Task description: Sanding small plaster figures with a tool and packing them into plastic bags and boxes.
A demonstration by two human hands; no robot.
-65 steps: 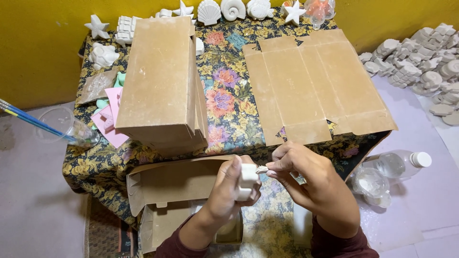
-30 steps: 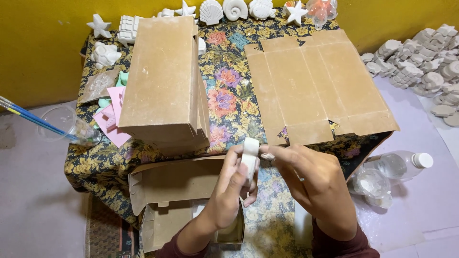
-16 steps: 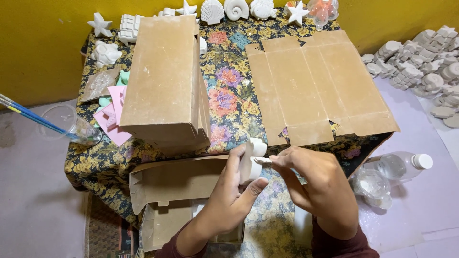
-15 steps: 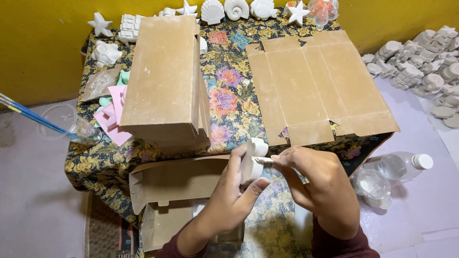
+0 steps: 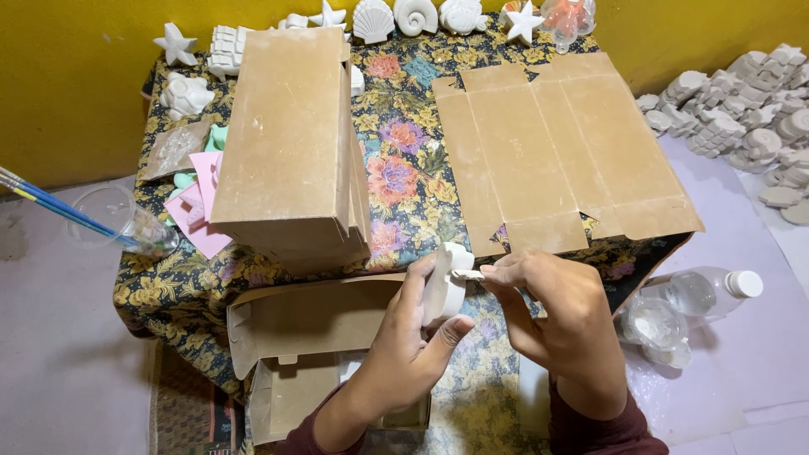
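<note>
Upright, figurine [image 5: 444, 282] sat pinched in my left hand [image 5: 404, 354]; right hand [image 5: 560, 316] pressed small tool [image 5: 468, 275] against its edge.

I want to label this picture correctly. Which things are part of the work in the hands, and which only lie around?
In use: left hand, right hand, white figure, small tool.

Lying about: flat cardboard, folded boxes, open box, shells, brushes, bottle.
</note>
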